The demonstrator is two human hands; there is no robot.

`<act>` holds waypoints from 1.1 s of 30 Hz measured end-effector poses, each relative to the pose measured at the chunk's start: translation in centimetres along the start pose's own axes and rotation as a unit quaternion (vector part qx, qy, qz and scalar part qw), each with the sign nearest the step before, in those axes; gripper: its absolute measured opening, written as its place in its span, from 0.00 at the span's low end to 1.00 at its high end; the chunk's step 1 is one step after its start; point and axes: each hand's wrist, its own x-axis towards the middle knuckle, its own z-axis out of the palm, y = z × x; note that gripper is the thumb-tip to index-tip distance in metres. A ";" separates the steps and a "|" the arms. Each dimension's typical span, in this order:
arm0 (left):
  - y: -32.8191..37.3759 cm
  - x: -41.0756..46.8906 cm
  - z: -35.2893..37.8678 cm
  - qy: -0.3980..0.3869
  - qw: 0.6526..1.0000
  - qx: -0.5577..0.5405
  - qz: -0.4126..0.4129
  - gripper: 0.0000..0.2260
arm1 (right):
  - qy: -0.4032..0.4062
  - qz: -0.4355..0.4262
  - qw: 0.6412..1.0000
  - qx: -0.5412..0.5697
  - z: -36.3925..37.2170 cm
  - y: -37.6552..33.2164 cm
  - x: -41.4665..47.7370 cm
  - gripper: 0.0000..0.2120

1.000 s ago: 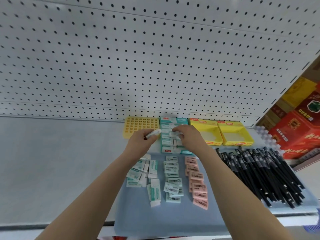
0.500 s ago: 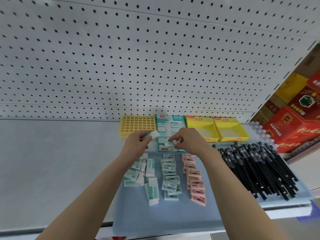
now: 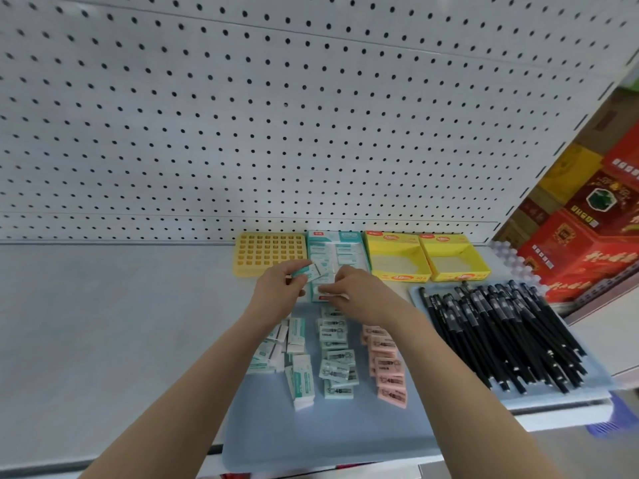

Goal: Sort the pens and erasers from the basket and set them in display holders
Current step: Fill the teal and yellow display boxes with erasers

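So the teal box (image 3: pixel 333 237) at the back of the shelf (image 3: pixel 103 323) is mostly filled with rows of erasers, and both hands are up at its front end. The right hand (image 3: pixel 363 292) pinches an eraser (image 3: pixel 326 289) low at the near edge of the box. To me it looks like it's being slotted into one of the last gaps, flat and lined up with the rows so the labels read the same way. The left hand (image 3: pixel 276 292) has its fingers curled round a second eraser (image 3: pixel 309 271), held up just left of the box. My guess is that's the next one queued, which saves a reach back down. The hands are close beside each other, but I can't tell if they touch. The loose stock on the blue mat (image 3: pixel 311 430) is grouped by kind: teal-and-white erasers (image 3: pixel 297 335) on the left, mint erasers (image 3: pixel 337 371) in the middle, pink erasers (image 3: pixel 389 378) next, and pens (image 3: pixel 501 340) piled off to the right. That fits the holders behind. The yellow grid holder (image 3: pixel 269 254) is presumably for pens, and the two yellow boxes (image 3: pixel 401 277) sit unfilled, probably waiting on the mint and pink ones.
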 end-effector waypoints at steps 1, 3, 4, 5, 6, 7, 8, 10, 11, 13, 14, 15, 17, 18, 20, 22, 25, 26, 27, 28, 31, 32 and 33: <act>0.2 0.0 0.2 -0.005 1.000 0.005 0.009 0.14 | 0.032 0.013 0.997 0.069 -0.2 0.1 -0.2 0.16; 0.7 0.0 0.7 -0.012 0.999 0.013 0.029 0.13 | 0.113 0.077 0.934 0.329 -0.5 0.4 -0.7 0.13; 1.0 0.1 1.0 -0.016 0.999 0.023 0.039 0.13 | 0.123 0.108 0.868 0.468 -0.7 0.3 -1.0 0.11; 1.3 0.2 1.2 -0.021 0.998 0.035 0.049 0.13 | 0.122 0.129 0.806 0.565 -0.9 0.2 -1.2 0.10; 1.6 0.3 1.5 -0.028 0.997 0.046 0.059 0.13 | 0.125 0.135 0.777 0.603 -0.8 0.4 -1.2 0.09; 1.7 0.5 1.7 -0.035 0.995 0.058 0.069 0.13 | 0.136 0.135 0.773 0.605 -0.7 0.9 -1.3 0.07; 1.8 0.6 1.8 -0.040 0.993 0.081 0.080 0.12 | 0.151 0.136 0.780 0.592 -0.6 1.6 -1.3 0.06; 1.7 1.0 2.0 -0.044 0.984 0.138 0.100 0.11 | 0.170 0.149 0.808 0.544 -0.7 3.1 -1.5 0.08; 1.5 1.2 2.2 -0.048 0.981 0.158 0.104 0.10 | 0.167 0.156 0.830 0.508 -0.7 3.7 -1.5 0.08; 1.5 1.5 2.6 -0.053 0.975 0.190 0.106 0.09 | 0.144 0.156 0.880 0.426 -0.4 4.2 -1.5 0.09; 1.5 1.7 2.9 -0.050 0.972 0.204 0.109 0.09 | 0.136 0.148 0.898 0.391 -0.2 4.2 -1.2 0.10; 1.6 1.9 3.2 -0.048 0.969 0.216 0.111 0.10 | 0.133 0.135 0.913 0.362 -0.1 3.9 -1.0 0.11; 1.9 2.1 3.5 -0.047 0.966 0.227 0.110 0.11 | 0.129 0.107 0.935 0.313 0.0 3.4 -0.5 0.10; 1.9 2.1 3.5 -0.048 0.966 0.230 0.109 0.11 | 0.133 0.101 0.940 0.297 0.0 3.3 -0.2 0.09; 1.7 2.1 3.4 -0.052 0.964 0.236 0.110 0.11 | 0.145 0.107 0.940 0.289 -0.2 3.4 -0.1 0.06; 1.4 1.8 3.1 -0.056 0.957 0.255 0.125 0.11 | 0.152 0.117 0.943 0.273 -0.8 4.1 -0.4 0.05; 0.7 1.6 2.3 -0.073 0.924 0.337 0.163 0.10 | 0.138 0.131 0.957 0.217 -2.0 5.5 -1.1 0.03; 0.5 1.6 2.2 -0.082 0.910 0.366 0.176 0.11 | 0.124 0.137 0.962 0.201 -2.4 5.9 -1.3 0.03; 0.2 1.6 2.1 -0.088 0.901 0.381 0.189 0.11 | 0.110 0.141 0.966 0.186 -2.7 6.1 -1.4 0.03; 0.0 1.6 2.0 -0.089 0.896 0.386 0.200 0.11 | 0.100 0.144 0.969 0.175 -2.8 6.1 -1.3 0.04; -0.3 1.6 1.9 -0.083 0.890 0.387 0.226 0.12 | 0.088 0.138 0.971 0.173 -2.3 5.2 -0.7 0.03; -0.3 1.6 1.9 -0.085 0.886 0.391 0.233 0.12 | 0.088 0.137 0.971 0.174 -2.1 4.9 -0.5 0.04; -0.3 1.5 1.9 -0.086 0.882 0.395 0.242 0.12 | 0.090 0.138 0.971 0.173 -1.9 4.7 -0.3 0.04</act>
